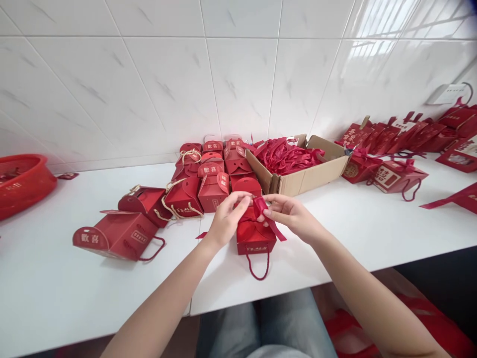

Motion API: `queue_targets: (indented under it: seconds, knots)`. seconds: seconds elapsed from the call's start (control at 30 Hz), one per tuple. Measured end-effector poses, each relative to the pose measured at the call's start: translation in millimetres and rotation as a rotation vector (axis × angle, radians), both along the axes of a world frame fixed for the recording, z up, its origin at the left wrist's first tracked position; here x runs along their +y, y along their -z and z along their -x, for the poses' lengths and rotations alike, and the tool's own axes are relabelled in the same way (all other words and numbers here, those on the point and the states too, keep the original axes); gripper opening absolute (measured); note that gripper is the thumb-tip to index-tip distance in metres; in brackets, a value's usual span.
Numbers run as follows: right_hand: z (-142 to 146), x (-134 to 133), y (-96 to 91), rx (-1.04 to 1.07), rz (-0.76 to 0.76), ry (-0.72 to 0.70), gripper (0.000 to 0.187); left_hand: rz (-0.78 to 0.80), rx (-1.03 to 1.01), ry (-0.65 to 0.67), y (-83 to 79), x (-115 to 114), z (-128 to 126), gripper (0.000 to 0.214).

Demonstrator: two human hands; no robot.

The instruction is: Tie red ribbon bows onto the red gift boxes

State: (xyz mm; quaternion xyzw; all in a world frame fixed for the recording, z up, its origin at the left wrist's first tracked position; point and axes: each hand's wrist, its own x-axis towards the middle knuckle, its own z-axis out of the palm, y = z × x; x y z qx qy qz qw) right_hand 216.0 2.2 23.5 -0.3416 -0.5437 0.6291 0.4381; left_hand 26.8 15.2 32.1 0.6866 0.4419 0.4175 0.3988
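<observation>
A small red gift box (255,238) with a cord handle stands on the white table (55,288) right in front of me. A red ribbon (269,219) lies over its top, one end trailing down to the right. My left hand (226,217) pinches the ribbon at the box's top from the left. My right hand (287,212) pinches it from the right, fingers closed on a loop of ribbon. Both hands meet just above the box.
Several red gift boxes (212,181) cluster behind, and one (121,236) lies on its side at left. A cardboard box (305,176) holds red ribbons. More tied boxes (397,176) stand at right, a red basket (22,181) at far left. A tiled wall rises behind.
</observation>
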Motion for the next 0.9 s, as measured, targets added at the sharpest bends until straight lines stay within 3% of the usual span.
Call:
queue_targets:
  seconds: [0.13, 0.33, 0.47, 0.53, 0.7, 0.8, 0.9]
  knots:
    - [0.6, -0.5, -1.5, -0.098, -0.002, 0.057, 0.033, -0.061, 0.045, -0.042, -7.1, 3.2, -12.1, 0.017]
    - [7.7, -1.5, 2.3, -0.267, 0.005, 0.086, 0.035, -0.111, 0.002, -0.040, -5.1, 2.5, -14.2, 0.014]
    - [12.0, -3.2, 11.2, -0.310, -0.132, 0.214, 0.034, -0.054, -0.025, -0.159, 10.4, 4.6, 5.3, 0.022]
    - [11.3, -3.8, 15.3, -0.281, -0.147, 0.203, 0.033, 0.043, 0.038, -0.212, 23.5, 6.9, 17.2, 0.028]
    - [7.0, -2.0, 20.6, -0.170, -0.071, 0.047, 0.034, 0.194, 0.274, -0.062, 44.5, 8.3, 30.2, 0.043]
    - [5.2, -1.0, 21.0, -0.178, -0.036, 0.056, 0.035, 0.230, 0.175, 0.014, 43.1, 7.5, 28.5, 0.045]
    - [4.5, -2.2, 20.7, -0.207, -0.023, 0.067, 0.033, 0.224, 0.063, 0.003, 41.9, 8.4, 27.9, 0.041]
